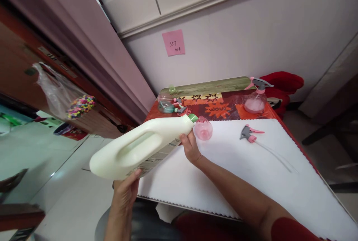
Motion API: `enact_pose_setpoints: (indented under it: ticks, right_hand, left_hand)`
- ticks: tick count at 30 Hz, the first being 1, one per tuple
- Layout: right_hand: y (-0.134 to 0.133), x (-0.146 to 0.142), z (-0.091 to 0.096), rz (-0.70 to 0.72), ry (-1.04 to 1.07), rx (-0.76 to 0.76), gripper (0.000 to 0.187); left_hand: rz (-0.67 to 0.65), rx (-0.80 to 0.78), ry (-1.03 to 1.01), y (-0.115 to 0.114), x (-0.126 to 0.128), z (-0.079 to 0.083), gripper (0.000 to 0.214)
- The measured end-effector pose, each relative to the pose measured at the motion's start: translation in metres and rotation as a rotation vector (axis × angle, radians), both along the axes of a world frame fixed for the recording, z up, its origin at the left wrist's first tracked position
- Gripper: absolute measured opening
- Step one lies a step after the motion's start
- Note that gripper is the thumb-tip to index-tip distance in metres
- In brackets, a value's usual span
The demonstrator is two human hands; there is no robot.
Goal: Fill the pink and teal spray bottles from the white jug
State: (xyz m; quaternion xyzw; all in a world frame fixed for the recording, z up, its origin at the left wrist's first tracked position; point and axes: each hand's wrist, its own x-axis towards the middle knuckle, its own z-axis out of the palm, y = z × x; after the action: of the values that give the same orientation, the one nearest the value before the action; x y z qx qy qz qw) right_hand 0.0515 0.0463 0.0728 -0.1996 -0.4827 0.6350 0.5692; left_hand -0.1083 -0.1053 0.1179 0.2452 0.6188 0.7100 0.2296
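Head view. A large pale bottle is held aslant at the near left of the white table, its green spout just left of the pink bottle. The left hand clamps its base end, the right hand its neck. Good control probably calls for left-hand support, right-hand steering and slow tilting.
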Motion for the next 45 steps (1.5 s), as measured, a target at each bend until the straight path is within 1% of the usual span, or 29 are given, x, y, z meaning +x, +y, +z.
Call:
enact_pose_setpoints:
  ticks: [4, 7, 14, 19, 24, 28, 34, 39, 45]
  right_hand:
    - [0.004, -0.002, -0.003, 0.059, 0.044, -0.104, 0.076]
    - [0.007, -0.003, -0.005, 0.082, 0.062, -0.143, 0.075]
    - [0.012, -0.001, -0.003, 0.064, 0.081, -0.145, 0.071]
    - [0.012, 0.0, 0.002, 0.051, 0.094, -0.15, 0.069]
    - [0.012, 0.001, 0.003, 0.033, 0.11, -0.15, 0.064]
    - [0.012, 0.0, 0.004, 0.048, 0.124, -0.178, 0.062]
    - [0.011, 0.001, 0.007, 0.075, 0.15, -0.222, 0.063]
    - [0.01, 0.001, 0.009, 0.087, 0.164, -0.235, 0.064]
    - [0.011, 0.002, 0.01, 0.07, 0.17, -0.23, 0.061]
  left_hand:
    - [-0.03, 0.012, 0.018, 0.008, -0.004, 0.009, 0.082]
    - [-0.051, 0.02, 0.045, 0.012, -0.007, 0.013, 0.082]
    - [-0.062, 0.006, 0.073, 0.019, -0.011, 0.02, 0.083]
    - [-0.101, 0.02, 0.052, 0.022, -0.013, 0.028, 0.084]
    - [-0.132, 0.017, 0.045, 0.023, -0.012, 0.035, 0.08]
    - [-0.139, 0.009, 0.04, 0.023, -0.012, 0.037, 0.079]
    - [-0.153, 0.004, 0.081, 0.025, -0.013, 0.041, 0.082]
    - [-0.158, -0.017, 0.108, 0.026, -0.014, 0.046, 0.078]
    - [-0.177, -0.027, 0.135, 0.027, -0.015, 0.047, 0.07]
